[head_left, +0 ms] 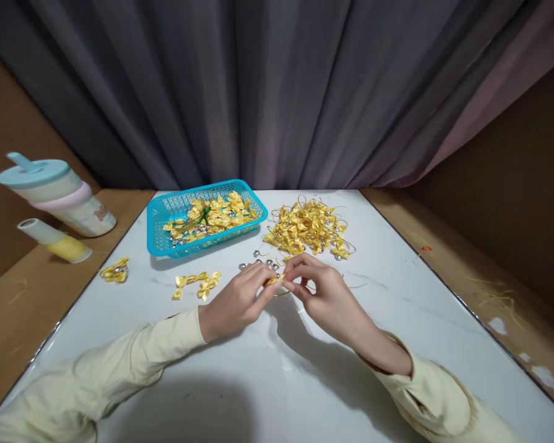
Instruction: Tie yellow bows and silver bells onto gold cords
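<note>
bows (221, 215) in blue basket (212, 242)

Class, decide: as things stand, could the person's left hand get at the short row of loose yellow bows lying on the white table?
Probably yes. The loose bows lie just beside the left hand on bare table, nothing between; but it and the right hand already pinch a yellow bow.
</note>
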A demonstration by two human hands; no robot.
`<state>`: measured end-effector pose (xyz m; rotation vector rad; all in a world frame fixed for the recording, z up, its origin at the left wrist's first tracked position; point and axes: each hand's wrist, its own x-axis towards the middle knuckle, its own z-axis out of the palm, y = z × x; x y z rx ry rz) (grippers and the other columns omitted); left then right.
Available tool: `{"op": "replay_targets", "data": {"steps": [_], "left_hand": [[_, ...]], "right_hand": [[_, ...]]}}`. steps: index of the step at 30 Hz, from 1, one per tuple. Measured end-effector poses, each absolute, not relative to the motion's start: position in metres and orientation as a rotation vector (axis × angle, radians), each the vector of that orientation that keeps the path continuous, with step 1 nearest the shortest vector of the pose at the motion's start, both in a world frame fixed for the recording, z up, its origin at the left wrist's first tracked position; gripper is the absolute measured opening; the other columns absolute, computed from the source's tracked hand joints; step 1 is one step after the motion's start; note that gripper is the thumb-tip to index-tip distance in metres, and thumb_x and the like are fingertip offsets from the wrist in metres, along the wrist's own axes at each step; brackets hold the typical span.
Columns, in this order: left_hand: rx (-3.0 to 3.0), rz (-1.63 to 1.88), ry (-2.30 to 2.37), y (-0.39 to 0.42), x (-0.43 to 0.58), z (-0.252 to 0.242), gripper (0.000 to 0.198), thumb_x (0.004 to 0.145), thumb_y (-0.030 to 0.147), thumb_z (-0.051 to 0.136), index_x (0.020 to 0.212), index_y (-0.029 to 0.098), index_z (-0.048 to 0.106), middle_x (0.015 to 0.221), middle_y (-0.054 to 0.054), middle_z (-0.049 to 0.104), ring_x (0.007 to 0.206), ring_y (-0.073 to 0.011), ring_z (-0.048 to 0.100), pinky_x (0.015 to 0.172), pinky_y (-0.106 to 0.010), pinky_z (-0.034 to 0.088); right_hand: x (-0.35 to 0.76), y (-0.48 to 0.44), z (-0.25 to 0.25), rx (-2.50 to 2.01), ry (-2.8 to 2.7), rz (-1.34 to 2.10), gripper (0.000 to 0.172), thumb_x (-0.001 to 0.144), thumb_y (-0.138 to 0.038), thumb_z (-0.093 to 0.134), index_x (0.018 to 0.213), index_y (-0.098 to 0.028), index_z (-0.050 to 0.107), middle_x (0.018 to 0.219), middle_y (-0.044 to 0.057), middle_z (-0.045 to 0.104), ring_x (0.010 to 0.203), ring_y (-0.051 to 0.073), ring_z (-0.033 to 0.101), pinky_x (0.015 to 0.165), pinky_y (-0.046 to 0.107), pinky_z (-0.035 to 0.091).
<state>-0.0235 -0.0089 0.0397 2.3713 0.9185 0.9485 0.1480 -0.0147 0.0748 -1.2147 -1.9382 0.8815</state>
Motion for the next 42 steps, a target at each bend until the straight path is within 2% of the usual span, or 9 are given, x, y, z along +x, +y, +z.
{"op": "replay_targets", "data": {"steps": [3, 16, 24, 31, 42], "left_hand": [[2.309, 0.922, 0.961, -0.01, -0.022, 0.04, 0.013, 0.093, 0.02, 0.036, 0.085, 0.017, 0.046, 0.079, -0.003, 0.051, 0.075, -0.0147, 0.05, 0.071, -0.027, 0.041], [2.239, 0.902, 1.005, -0.01, -0.021, 0.038, 0.014, 0.093, 0.02, 0.036, 0.085, 0.017, 0.047, 0.079, -0.002, 0.052, 0.075, -0.0138, 0.051, 0.071, -0.025, 0.041], [2.215, 0.895, 1.009, -0.01, -0.02, 0.04, 0.014, 0.093, 0.021, 0.036, 0.083, 0.017, 0.047, 0.075, 0.0, 0.049, 0.071, -0.0126, 0.048, 0.069, -0.024, 0.04], [2.228, 0.865, 1.012, -0.01, -0.02, 0.037, 0.012, 0.092, 0.025, 0.04, 0.088, 0.017, 0.048, 0.081, -0.003, 0.052, 0.075, -0.0143, 0.05, 0.071, -0.027, 0.041], [2.265, 0.968, 0.982, -0.009, -0.018, 0.029, 0.011, 0.092, 0.018, 0.038, 0.085, 0.018, 0.046, 0.076, -0.001, 0.05, 0.071, -0.0129, 0.049, 0.069, -0.024, 0.041]], "right_hand": [[0.146, -0.017, 0.074, -1.204, -1.968, 0.778, 0.019, 0.076, -0.002, 0.049, 0.064, -0.015, 0.055, 0.077, 0.004, 0.056, 0.071, 0.015, 0.053, 0.063, 0.026, 0.04], [0.143, -0.02, 0.067, -1.191, -2.015, 0.656, 0.02, 0.075, 0.0, 0.041, 0.069, -0.017, 0.049, 0.079, 0.007, 0.055, 0.073, 0.018, 0.053, 0.066, 0.029, 0.042], [0.144, -0.018, 0.069, -1.234, -1.972, 0.711, 0.016, 0.074, -0.003, 0.046, 0.068, -0.017, 0.051, 0.076, 0.006, 0.057, 0.07, 0.017, 0.053, 0.062, 0.027, 0.041], [0.145, -0.017, 0.071, -1.232, -1.952, 0.744, 0.017, 0.074, -0.004, 0.047, 0.065, -0.017, 0.049, 0.076, 0.006, 0.057, 0.071, 0.018, 0.054, 0.066, 0.03, 0.042], [0.144, -0.017, 0.072, -1.274, -1.971, 0.745, 0.018, 0.073, -0.003, 0.045, 0.062, -0.018, 0.047, 0.073, 0.004, 0.054, 0.068, 0.016, 0.052, 0.062, 0.028, 0.041]]}}
